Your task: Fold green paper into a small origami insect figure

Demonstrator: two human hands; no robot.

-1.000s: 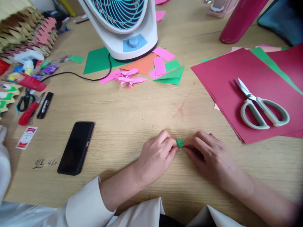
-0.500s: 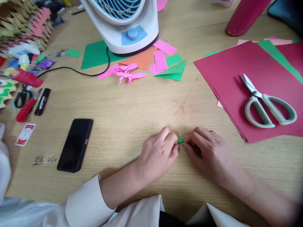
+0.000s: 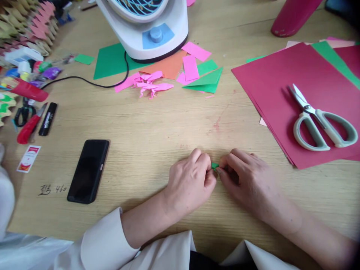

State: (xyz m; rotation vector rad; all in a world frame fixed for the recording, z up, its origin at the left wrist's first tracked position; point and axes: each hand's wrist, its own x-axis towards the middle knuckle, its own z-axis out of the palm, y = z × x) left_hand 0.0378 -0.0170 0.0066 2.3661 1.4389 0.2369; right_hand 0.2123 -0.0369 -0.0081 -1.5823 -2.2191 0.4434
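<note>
A small piece of green paper [image 3: 215, 165] is pinched between my two hands, low over the wooden table [image 3: 157, 127]. My left hand [image 3: 191, 176] is closed on its left end, knuckles up. From the other side my right hand [image 3: 247, 180] grips it between thumb and forefinger. Only a short green strip shows between the fingertips; the rest is hidden. Beyond the hands lie folded pink paper figures [image 3: 153, 87] and a folded green sheet [image 3: 206, 82].
A white fan [image 3: 163, 41] stands at the back, its black cord [image 3: 84, 78] running left. Scissors [image 3: 312, 112] rest on red sheets [image 3: 261, 82] at right. A phone [image 3: 88, 170], a marker [image 3: 47, 119] and a red-handled knife [image 3: 29, 127] lie left. A red cylinder [image 3: 292, 18] stands behind.
The view has shifted slightly. My left thumb has moved a little to the right, closer to my right hand, and less of the green paper shows. Both hands keep their hold.
</note>
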